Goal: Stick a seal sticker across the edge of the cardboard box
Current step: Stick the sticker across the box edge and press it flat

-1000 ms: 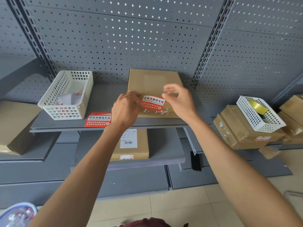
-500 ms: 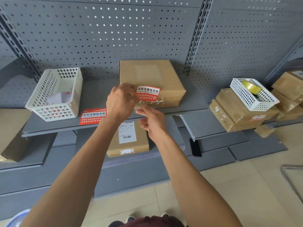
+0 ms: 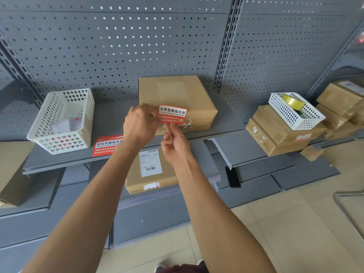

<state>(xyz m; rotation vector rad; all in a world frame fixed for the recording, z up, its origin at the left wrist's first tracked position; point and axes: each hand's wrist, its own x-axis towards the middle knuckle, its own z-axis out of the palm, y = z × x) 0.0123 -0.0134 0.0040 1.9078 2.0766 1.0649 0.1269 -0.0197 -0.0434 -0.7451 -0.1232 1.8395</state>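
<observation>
Red seal sticker [image 3: 173,114] at front top edge of brown cardboard box [image 3: 177,95] on shelf.

bright, even daylight fills the view; no harsh glare, only a soft sheen on the grey shelf [image 3: 110,123] and the pale floor tiles [image 3: 295,223]; shadows are faint and diffuse, darkest under the shelf; wide-angle distortion bows the pegboard uprights [image 3: 226,46] and stretches the forearms near the bottom edge; the centre is fairly sharp, the corners softer, with slight compression blur on the small print
</observation>
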